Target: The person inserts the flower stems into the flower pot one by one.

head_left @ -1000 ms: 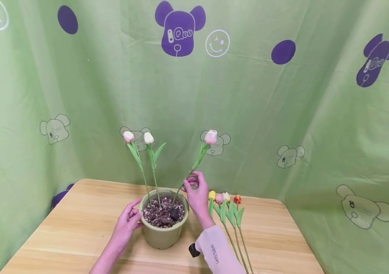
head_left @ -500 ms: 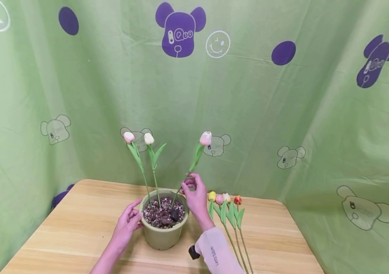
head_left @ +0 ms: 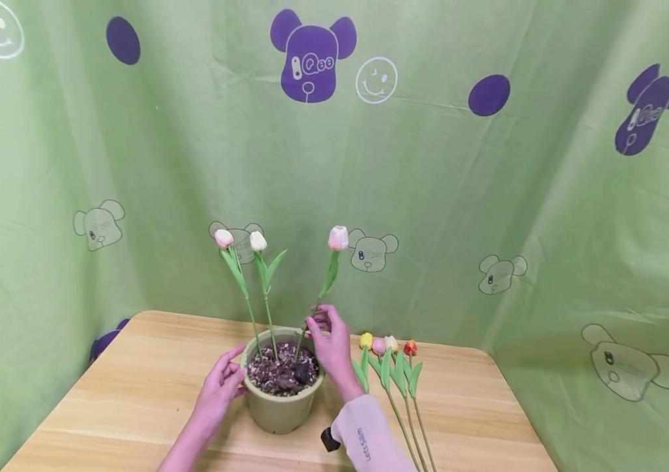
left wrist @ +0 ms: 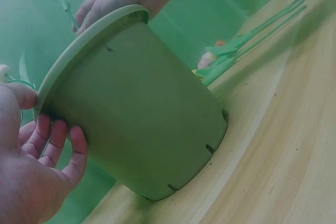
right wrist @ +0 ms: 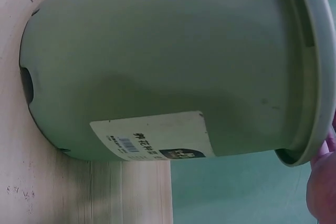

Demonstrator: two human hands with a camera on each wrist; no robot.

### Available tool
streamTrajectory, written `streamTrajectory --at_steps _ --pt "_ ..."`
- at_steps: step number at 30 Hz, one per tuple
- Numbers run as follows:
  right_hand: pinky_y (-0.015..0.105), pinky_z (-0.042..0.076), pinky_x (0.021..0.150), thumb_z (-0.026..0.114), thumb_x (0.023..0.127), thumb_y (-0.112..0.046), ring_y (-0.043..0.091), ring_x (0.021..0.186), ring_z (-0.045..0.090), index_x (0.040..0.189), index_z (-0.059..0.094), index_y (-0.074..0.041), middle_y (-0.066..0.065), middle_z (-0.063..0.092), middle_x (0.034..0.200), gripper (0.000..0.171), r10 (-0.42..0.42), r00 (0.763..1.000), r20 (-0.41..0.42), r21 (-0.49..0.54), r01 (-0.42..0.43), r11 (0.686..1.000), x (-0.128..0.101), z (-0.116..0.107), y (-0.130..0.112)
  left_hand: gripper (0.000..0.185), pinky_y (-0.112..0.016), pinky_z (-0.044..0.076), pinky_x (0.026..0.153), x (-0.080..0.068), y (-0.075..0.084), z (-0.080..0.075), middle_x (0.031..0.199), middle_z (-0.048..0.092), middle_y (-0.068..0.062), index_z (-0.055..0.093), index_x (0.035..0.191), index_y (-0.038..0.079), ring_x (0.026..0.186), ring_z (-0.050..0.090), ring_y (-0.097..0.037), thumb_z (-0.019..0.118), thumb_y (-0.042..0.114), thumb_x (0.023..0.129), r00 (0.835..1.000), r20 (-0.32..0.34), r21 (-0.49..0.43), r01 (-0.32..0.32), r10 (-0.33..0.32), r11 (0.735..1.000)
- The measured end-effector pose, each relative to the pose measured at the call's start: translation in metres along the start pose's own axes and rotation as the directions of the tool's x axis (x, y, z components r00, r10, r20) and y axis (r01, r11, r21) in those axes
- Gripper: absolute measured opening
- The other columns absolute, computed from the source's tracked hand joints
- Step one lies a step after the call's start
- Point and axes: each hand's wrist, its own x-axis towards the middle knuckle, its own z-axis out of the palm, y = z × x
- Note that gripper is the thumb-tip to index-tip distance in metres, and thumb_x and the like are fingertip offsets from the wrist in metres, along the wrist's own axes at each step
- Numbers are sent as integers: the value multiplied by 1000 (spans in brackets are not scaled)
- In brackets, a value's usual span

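Where gravel fills the pot: stem bases hidden.
Right hand [head_left: 329, 341]: pinches pale pink tulip stem [head_left: 316, 305] above round green plastic pot [head_left: 280, 410].
Left hand [head_left: 220, 387]: fingers relaxed against pot wall.
Surface: light wooden table [head_left: 133, 393]; pot mid-table; loose tulips [head_left: 390, 367] toward right edge.
Room: green printed cloth [head_left: 487, 196].

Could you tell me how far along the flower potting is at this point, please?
Done: two tulips stand upright in the gravel of the green pot. In hand: the right hand pinches the stem of a third, pink tulip, whose foot is at the gravel, while the left hand steadies the pot's rim. Left: four tulips lie on the table to the pot's right.
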Motion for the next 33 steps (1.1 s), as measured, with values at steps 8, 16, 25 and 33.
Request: streamTrajectory --at_steps 8,16,25,33 --pt "50 65 79 66 96 4 42 98 68 121 61 2 25 67 106 25 -28 1000 7 -62 28 998 1 3 5 56 -28 62 86 -2 3 0 105 60 -12 38 157 4 94 63 -17 54 5 103 1000 4 -7 -2 2 1000" --pt "40 67 73 68 97 -3 31 91 69 118 64 -3 18 69 101 22 -81 996 28 -119 84 989 0 2 8 55 -28 62 87 0 -1 0 107 60 -13 39 156 6 95 64 -17 55 6 103 1000 1 -5 -5 5 1000" --pt "28 66 69 68 98 -5 25 90 69 115 67 -6 14 70 101 18 -108 992 59 -173 116 978 -1 3 9 55 -28 62 86 1 0 1 106 60 -14 39 156 4 93 64 -16 54 5 103 1000 -2 15 -6 6 1000" --pt "25 65 66 68 98 -4 24 89 68 110 67 -2 13 70 97 13 -89 993 78 -186 102 977 -1 5 10 55 -28 62 88 1 0 0 105 59 -13 39 156 4 95 63 -17 54 5 103 1000 3 -2 4 -4 1000"
